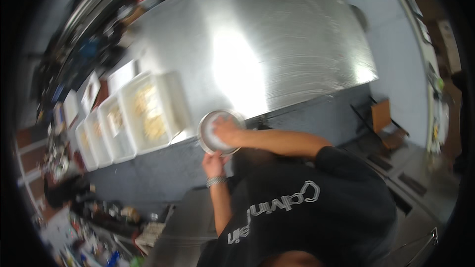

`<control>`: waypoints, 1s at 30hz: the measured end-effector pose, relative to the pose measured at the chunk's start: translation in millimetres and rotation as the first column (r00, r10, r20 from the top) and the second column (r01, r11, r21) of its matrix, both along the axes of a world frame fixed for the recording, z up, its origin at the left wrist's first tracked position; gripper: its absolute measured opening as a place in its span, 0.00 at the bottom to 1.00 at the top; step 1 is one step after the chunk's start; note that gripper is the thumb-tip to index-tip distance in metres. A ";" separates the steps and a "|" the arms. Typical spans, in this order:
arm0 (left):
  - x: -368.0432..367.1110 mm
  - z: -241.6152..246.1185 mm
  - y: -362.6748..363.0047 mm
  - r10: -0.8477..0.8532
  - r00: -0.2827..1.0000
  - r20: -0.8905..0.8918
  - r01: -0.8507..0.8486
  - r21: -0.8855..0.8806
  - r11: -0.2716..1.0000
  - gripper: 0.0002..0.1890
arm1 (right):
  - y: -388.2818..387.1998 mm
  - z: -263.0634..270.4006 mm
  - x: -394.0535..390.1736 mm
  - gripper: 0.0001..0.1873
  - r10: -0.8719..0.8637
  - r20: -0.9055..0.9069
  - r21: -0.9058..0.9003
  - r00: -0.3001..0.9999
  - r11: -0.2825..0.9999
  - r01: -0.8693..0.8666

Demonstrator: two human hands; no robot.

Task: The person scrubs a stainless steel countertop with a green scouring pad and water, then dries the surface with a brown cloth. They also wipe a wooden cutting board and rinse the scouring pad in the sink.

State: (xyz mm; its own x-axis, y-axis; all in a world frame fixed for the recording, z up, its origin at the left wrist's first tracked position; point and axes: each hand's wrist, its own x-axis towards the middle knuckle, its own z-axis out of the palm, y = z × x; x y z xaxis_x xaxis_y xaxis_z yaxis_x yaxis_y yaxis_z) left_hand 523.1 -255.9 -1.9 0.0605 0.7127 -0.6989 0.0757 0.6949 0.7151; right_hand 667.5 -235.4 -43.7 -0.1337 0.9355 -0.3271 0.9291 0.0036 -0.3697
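Observation:
A round metal bowl (203, 144) with whitish contents is at the near edge of the stainless steel table (297, 44). My right hand (227, 130) is inside it, palm down, its blurred fingers looking spread over the whitish contents; no object shows in it. At the bowl's near rim, my left hand (215, 161) grips with thumb and fingers, a metal bracelet (216, 181) on its wrist. Left of the bowl stands a translucent plastic bin (130, 128) holding pale, dough-like pieces, too blurred to name exactly.
Several smaller translucent bins (105, 148) line up further left. Blurred containers crowd the table's far left side. Wet-looking or dusty streaks mark the steel at the right. A chair with an orange-brown back (381, 114) stands on the floor beyond the table's right end.

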 end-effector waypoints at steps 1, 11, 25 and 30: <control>-3.8 -0.7 -4.2 0.037 0.999 -0.014 -0.038 -0.009 0.999 0.08 | 3.8 7.4 2.7 0.13 -0.003 -0.081 -0.082 0.997 0.997 -0.004; 10.7 12.3 -7.1 0.068 0.997 0.037 -0.070 0.054 0.996 0.07 | 20.6 70.6 39.8 0.12 -0.121 -0.557 0.139 0.822 0.962 0.235; 33.1 31.3 -2.9 0.066 0.994 0.086 -0.076 0.118 0.990 0.07 | 13.5 69.3 40.4 0.18 -0.465 -0.679 -0.188 0.568 0.858 0.477; 36.3 23.7 -2.0 0.087 0.992 0.086 -0.095 0.087 0.992 0.06 | 19.6 68.0 41.7 0.18 -0.528 -0.656 -0.268 0.539 0.831 0.487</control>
